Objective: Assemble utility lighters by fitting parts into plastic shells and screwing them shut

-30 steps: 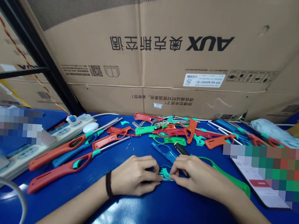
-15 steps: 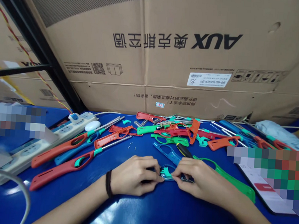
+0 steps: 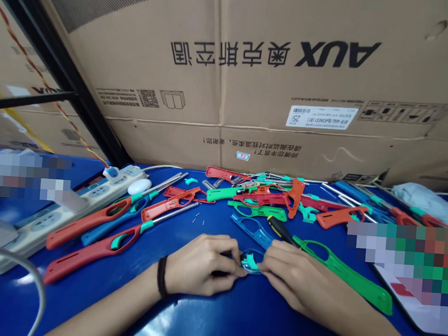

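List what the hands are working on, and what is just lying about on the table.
In hand:
left hand
right hand
blue lighter shell
teal trigger

Lying about:
green shell half
screwdriver
red lighters
power strip
cardboard box

A single view is taken from the head, aimed forward and down. The surface (image 3: 213, 323) is seen close, the left hand (image 3: 202, 265) and right hand (image 3: 296, 276) low in frame, a carton (image 3: 252, 98) faced behind.
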Tool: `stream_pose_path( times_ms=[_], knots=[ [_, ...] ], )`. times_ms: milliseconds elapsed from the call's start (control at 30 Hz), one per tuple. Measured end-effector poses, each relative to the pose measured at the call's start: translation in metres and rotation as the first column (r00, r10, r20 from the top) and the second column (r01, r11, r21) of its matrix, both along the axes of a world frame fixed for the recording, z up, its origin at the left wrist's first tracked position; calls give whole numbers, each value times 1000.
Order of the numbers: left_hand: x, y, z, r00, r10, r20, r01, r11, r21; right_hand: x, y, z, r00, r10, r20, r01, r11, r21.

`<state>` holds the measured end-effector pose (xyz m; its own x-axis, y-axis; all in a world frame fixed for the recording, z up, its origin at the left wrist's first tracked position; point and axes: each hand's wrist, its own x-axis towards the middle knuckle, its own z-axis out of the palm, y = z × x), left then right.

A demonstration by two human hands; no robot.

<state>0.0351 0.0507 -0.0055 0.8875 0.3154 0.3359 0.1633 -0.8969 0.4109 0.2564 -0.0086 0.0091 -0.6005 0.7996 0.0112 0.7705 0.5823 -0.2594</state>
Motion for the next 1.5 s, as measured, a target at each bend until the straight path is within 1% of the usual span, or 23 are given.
stream_pose_path(
  times_ms=[100, 200, 300, 400, 533, 633, 733, 867, 967, 1133, 1333, 1500],
  knots=[
    [0, 0, -1, 1000, 2, 12, -2, 1000, -17, 0, 1, 3, 1000, 12, -6, -13, 999, -39],
    [-1, 1, -1, 1000, 6, 13, -5, 1000, -29, 3, 5, 6, 997, 8, -83, -16, 995, -102],
    [-1, 1, -1, 1000, 13, 1, -13, 999, -42, 6, 10, 8, 983, -25, -183, -9, 983, -182],
    [-2, 1, -1, 1000, 21, -4, -21, 998, -64, 8, 13, 7, 973, -56, -226, 7, 977, -211],
    [-2, 1, -1, 1000, 27, -16, -28, 997, -75, 8, 15, 4, 946, -143, -291, 66, 963, -260],
    [-3, 1, 0, 999, 33, -18, -34, 997, -76, 8, 15, 2, 930, -164, -330, 63, 954, -294],
    [-2, 1, 0, 999, 35, -15, -36, 996, -78, 6, 13, 0, 941, -116, -318, 44, 973, -225],
    [-2, 1, 1, 1000, 27, -9, -28, 996, -86, 4, 8, -1, 972, -42, -233, 17, 994, -108],
    [-2, 2, 0, 1000, 25, -7, -25, 995, -95, 5, 4, -1, 975, -45, -218, 25, 995, -94],
    [-2, 3, -1, 1000, 19, -15, -21, 995, -99, 5, 1, -4, 973, -103, -207, 90, 993, -74],
    [-2, 2, 0, 999, 26, -20, -28, 995, -92, 4, 0, -10, 973, -58, -224, 57, 998, -12],
    [-2, 2, 1, 999, 25, -37, -29, 995, -99, 4, -3, -16, 982, -29, -185, 43, 996, 74]
  ],
)
